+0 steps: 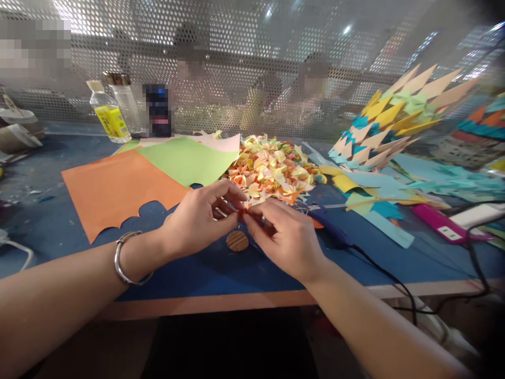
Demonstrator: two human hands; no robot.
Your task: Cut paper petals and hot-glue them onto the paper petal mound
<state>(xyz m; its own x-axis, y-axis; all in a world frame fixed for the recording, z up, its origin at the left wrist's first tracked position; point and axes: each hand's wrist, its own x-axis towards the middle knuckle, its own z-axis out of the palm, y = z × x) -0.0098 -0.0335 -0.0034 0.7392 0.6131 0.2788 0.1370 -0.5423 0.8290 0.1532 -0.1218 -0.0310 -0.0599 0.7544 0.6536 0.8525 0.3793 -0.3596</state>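
Observation:
Close together above the blue tabletop, my left hand and my right hand pinch a small orange-red paper piece between their fingertips. Most of that piece is covered by the fingers. Just below them lies a round brown disc with a striped surface. Right behind my hands rises a heap of small folded paper pieces in yellow, orange and pink. An orange paper sheet with scalloped cut-outs along its near edge lies left of my left hand, overlapping a green sheet.
A dark blue tool, apparently a glue gun, lies right of my hand with a black cable. Paper strips, a magenta object and a spiky paper construction stand right. Bottles stand back left before a perforated metal screen.

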